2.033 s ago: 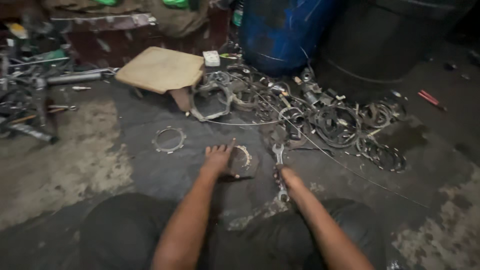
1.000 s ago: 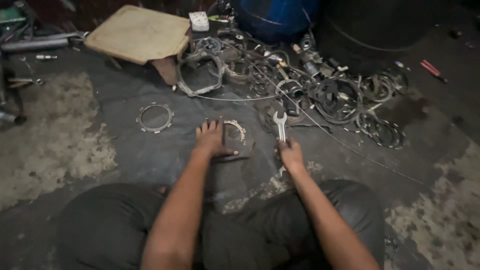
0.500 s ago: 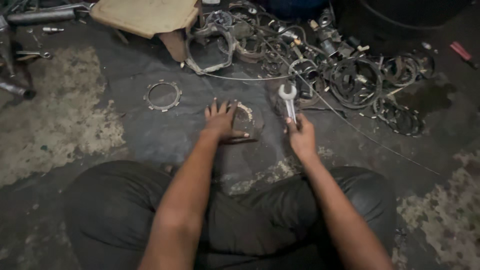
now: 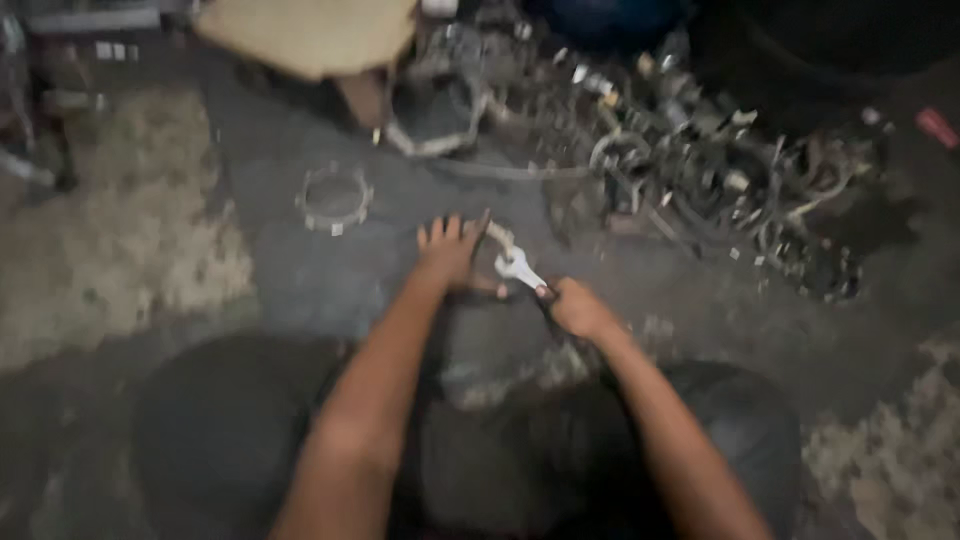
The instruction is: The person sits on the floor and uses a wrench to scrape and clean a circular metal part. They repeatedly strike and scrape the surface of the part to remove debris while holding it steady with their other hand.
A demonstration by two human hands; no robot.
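Frame blurred throughout; fine detail soft.

Right hand [image 4: 578, 308] was closed in a fist around the handle of a silver open-ended wrench [image 4: 520, 271]. The wrench's long axis ran on a diagonal, from the fist up and to the left, and its open head pointed toward the left hand, ending just beside the thumb. The lower part of the handle was hidden inside the fist.

Left hand [image 4: 449, 252] lay flat, palm down, fingers spread and extended, pressing on a dark round toothed disc [image 4: 497, 236] on the floor. Most of the disc was covered by the hand; only a pale toothed arc showed past the fingers. Could not tell whether the wrench head touched the disc or hovered just over it.

Both sat on a dark mat [image 4: 290, 270] in front of the person's crossed legs. To the left of the left hand the mat lay open, with one loose notched metal ring [image 4: 334, 199] lying flat, well apart from the hand. To the upper right, a dense pile of rings and metal parts [image 4: 700, 170] crowded the floor near the right hand's far side; single pieces there could not be made out. A tan wooden stool [image 4: 310, 35] stood at the top edge, cut off by the frame. Pale worn concrete [image 4: 110, 250] bordered the mat on the left.
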